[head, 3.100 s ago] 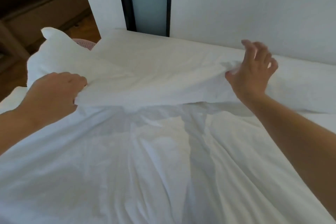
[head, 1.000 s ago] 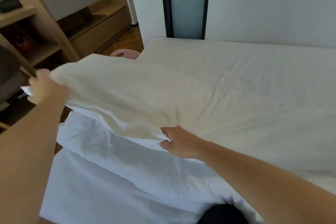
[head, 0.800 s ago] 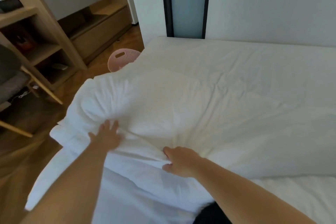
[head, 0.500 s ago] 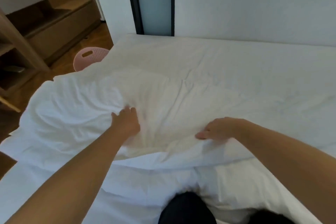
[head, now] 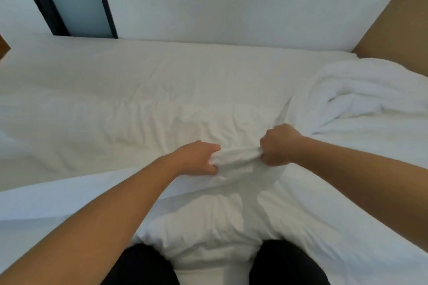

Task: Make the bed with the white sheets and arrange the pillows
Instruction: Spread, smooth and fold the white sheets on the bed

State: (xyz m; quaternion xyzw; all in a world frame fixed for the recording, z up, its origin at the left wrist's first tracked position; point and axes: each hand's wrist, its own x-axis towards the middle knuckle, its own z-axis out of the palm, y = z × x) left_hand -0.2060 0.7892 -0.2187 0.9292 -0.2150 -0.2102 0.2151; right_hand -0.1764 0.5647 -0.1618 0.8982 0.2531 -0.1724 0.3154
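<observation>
Gripping now: the left hand (head: pixel 196 157) curls thumb and fingers round a bunched ridge of the white sheet (head: pixel 238 157) at mid-bed, and the right hand (head: pixel 278 146), balled into a fist, clamps the same ridge just beside it. Best play, I'd say, is to slide the hands apart along the hem and draw evenly toward the near edge so the creases flatten, then tackle the crumpled bedding (head: pixel 361 92) heaped by the headboard (head: pixel 393 30). No brand, label or writing is readable anywhere.
</observation>
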